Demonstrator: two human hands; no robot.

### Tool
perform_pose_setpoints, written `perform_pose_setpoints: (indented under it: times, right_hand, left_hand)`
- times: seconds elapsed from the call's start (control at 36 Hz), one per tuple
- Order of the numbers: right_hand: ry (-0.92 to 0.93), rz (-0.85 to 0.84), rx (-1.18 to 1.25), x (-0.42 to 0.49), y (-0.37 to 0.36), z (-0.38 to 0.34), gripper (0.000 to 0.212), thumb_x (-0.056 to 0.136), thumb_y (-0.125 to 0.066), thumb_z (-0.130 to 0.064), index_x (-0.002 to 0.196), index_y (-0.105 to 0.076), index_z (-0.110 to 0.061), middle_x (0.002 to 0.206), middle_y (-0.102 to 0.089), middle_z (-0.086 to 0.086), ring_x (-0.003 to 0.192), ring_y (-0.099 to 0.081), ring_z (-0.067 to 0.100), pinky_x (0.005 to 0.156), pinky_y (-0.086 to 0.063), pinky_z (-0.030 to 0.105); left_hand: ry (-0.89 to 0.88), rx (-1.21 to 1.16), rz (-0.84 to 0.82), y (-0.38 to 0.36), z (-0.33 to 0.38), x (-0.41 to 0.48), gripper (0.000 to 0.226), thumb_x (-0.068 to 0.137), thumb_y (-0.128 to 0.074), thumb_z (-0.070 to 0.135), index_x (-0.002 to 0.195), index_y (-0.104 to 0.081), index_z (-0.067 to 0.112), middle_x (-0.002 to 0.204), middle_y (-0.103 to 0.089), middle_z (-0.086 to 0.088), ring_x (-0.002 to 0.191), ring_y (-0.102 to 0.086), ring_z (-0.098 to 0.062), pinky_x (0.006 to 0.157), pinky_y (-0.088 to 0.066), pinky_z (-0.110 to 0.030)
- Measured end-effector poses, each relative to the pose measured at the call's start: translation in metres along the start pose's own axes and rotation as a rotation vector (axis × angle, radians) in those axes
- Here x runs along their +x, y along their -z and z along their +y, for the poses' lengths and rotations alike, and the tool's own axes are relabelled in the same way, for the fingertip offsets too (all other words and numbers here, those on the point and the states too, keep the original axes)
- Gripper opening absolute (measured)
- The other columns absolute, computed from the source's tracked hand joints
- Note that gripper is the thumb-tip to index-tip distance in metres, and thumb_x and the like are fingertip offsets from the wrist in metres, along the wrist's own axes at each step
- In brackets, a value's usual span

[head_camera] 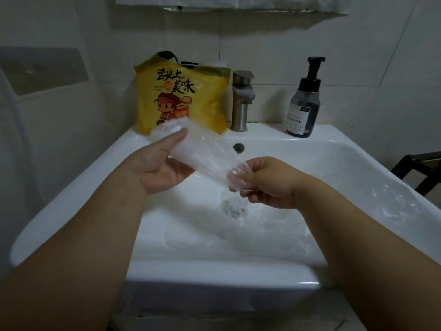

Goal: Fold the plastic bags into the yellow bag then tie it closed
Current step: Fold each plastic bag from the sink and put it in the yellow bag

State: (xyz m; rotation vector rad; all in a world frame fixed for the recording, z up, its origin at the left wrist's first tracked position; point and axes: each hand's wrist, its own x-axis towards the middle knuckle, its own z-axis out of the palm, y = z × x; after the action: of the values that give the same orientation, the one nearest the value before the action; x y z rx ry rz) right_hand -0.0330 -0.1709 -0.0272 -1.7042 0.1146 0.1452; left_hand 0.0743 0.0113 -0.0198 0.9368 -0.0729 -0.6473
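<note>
a clear plastic bag [202,154] is pinched taut by left hand [160,168] and right hand [269,182] mid-fold; looks like it gets stuffed into the yellow bag [181,96] next.

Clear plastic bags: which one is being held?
The clear bag stretched between the left hand and right hand, above the sink; the other bags lie in the basin and on its right rim.
</note>
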Motion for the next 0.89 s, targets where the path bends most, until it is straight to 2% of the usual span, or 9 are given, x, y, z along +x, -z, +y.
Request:
perform_pose_setpoints:
  times: [0.14,0.22,0.31,0.36,0.47,0.58,0.67,0.78,0.89]
  right_hand:
    - [0.026,-0.076,0.276,-0.001,0.001,-0.01,0.045,0.086,-0.052,-0.048,0.108,-0.059,-0.009,0.079,-0.063,0.01,0.054,-0.054,0.014,0.046,-0.046,0.022]
    - [0.011,-0.022,0.407,0.001,0.003,-0.011,0.033,0.099,-0.041,-0.028,0.13,-0.045,-0.017,0.097,-0.063,0.018,0.061,-0.057,0.026,0.049,-0.05,0.028]
    - [0.101,0.139,-0.076,0.003,0.004,0.0,0.075,0.091,-0.05,0.005,0.145,-0.025,-0.041,0.143,-0.041,0.011,0.1,-0.061,0.03,0.062,-0.058,0.032]
    - [0.247,0.19,-0.415,0.002,-0.003,0.003,0.093,0.086,-0.059,0.006,0.147,-0.014,-0.047,0.153,-0.027,-0.001,0.126,-0.048,0.025,0.08,-0.056,0.027]
    - [0.549,0.287,-0.53,0.002,-0.016,-0.001,0.072,0.08,-0.076,-0.02,0.132,-0.034,-0.046,0.154,-0.021,-0.004,0.141,-0.022,0.015,0.106,-0.029,0.019]
    - [0.571,0.29,-0.574,0.003,-0.022,-0.003,0.03,0.08,-0.075,-0.021,0.109,-0.071,-0.015,0.139,-0.051,0.002,0.122,-0.048,0.01,0.097,-0.041,0.023]
    - [0.525,0.178,-0.496,0.002,-0.025,0.0,0.024,0.08,-0.075,-0.02,0.101,-0.074,-0.008,0.106,-0.071,0.004,0.09,-0.065,0.011,0.082,-0.053,0.028]
    - [0.425,0.181,-0.415,0.003,-0.024,-0.001,0.025,0.082,-0.072,-0.024,0.09,-0.073,-0.001,0.089,-0.072,0.017,0.079,-0.066,0.024,0.077,-0.053,0.032]
    - [0.342,0.242,-0.345,0.007,-0.019,-0.003,0.015,0.082,-0.072,-0.03,0.074,-0.067,-0.019,0.067,-0.067,-0.003,0.063,-0.062,0.006,0.064,-0.05,0.015]
  left_hand:
    - [0.022,0.052,0.079,0.002,-0.001,0.008,0.026,0.083,-0.066,0.003,0.109,-0.061,0.002,0.103,-0.064,-0.009,0.084,-0.062,-0.01,0.067,-0.058,-0.019]
    - [-0.022,0.042,0.125,0.003,-0.001,0.011,0.007,0.088,-0.062,0.0,0.085,-0.059,0.006,0.066,-0.061,0.0,0.051,-0.055,-0.002,0.052,-0.053,-0.014]
    - [-0.001,0.056,0.117,0.002,-0.003,0.009,0.009,0.084,-0.064,0.0,0.091,-0.062,0.006,0.059,-0.059,0.003,0.042,-0.052,-0.001,0.046,-0.05,-0.013]
    - [0.043,0.099,0.115,0.001,-0.005,0.008,0.013,0.079,-0.068,0.002,0.09,-0.064,0.006,0.063,-0.064,0.001,0.048,-0.058,-0.002,0.045,-0.05,-0.013]
    - [0.064,0.24,0.181,-0.001,-0.009,0.008,0.006,0.086,-0.066,0.006,0.082,-0.063,0.008,0.065,-0.065,-0.001,0.053,-0.061,-0.004,0.043,-0.049,-0.011]
    - [0.007,0.324,0.169,-0.002,-0.013,0.011,0.009,0.088,-0.059,-0.003,0.089,-0.064,0.005,0.079,-0.066,-0.004,0.06,-0.063,-0.006,0.048,-0.051,-0.013]
    - [-0.047,0.425,0.092,-0.005,-0.015,0.009,0.02,0.087,-0.057,-0.01,0.102,-0.064,0.002,0.075,-0.071,-0.005,0.058,-0.068,-0.009,0.049,-0.052,-0.016]
    - [-0.113,0.696,0.011,-0.008,-0.022,0.008,0.027,0.087,-0.051,-0.013,0.1,-0.067,0.004,0.08,-0.071,-0.004,0.064,-0.068,-0.01,0.054,-0.053,-0.017]
    - [-0.153,0.863,-0.093,-0.013,-0.028,0.004,0.034,0.088,-0.049,-0.015,0.111,-0.068,0.002,0.105,-0.071,-0.017,0.093,-0.07,-0.025,0.075,-0.059,-0.027]
